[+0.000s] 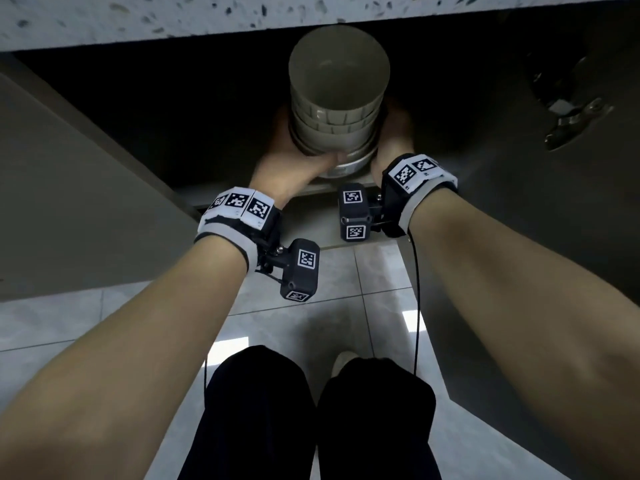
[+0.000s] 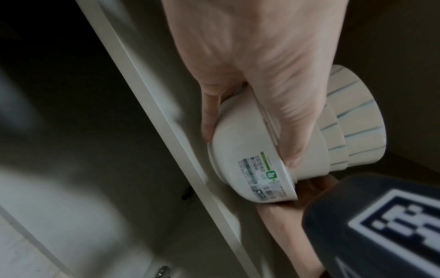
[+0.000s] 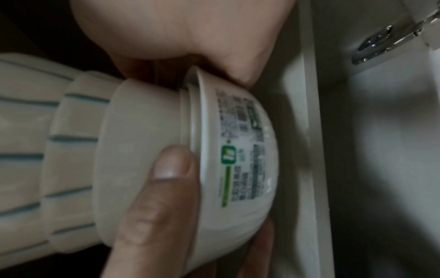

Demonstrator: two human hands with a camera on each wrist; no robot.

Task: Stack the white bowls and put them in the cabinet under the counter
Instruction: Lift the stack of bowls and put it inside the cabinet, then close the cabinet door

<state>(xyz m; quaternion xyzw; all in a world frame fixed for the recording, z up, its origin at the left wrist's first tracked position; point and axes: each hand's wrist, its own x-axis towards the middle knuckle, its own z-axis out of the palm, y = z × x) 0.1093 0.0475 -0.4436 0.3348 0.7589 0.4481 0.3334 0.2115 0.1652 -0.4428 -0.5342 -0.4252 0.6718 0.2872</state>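
A stack of several white bowls (image 1: 337,98), the upper ones ribbed with blue lines (image 2: 354,120), stands upright inside the open cabinet under the counter. The bottom bowl (image 3: 238,150) carries a green and white label. My left hand (image 1: 294,168) grips the stack's lower left side, thumb across the front (image 2: 292,148). My right hand (image 1: 389,143) grips the lower right side (image 3: 190,37). The bottom bowl is just above the cabinet floor's front edge (image 2: 181,131); I cannot tell whether it touches. The fingers behind the stack are hidden.
The speckled counter edge (image 1: 173,15) hangs above the dark cabinet opening. An open door (image 1: 69,174) stands at the left, another with a metal hinge (image 1: 568,116) at the right. Below are grey floor tiles (image 1: 346,306) and my knees (image 1: 311,410).
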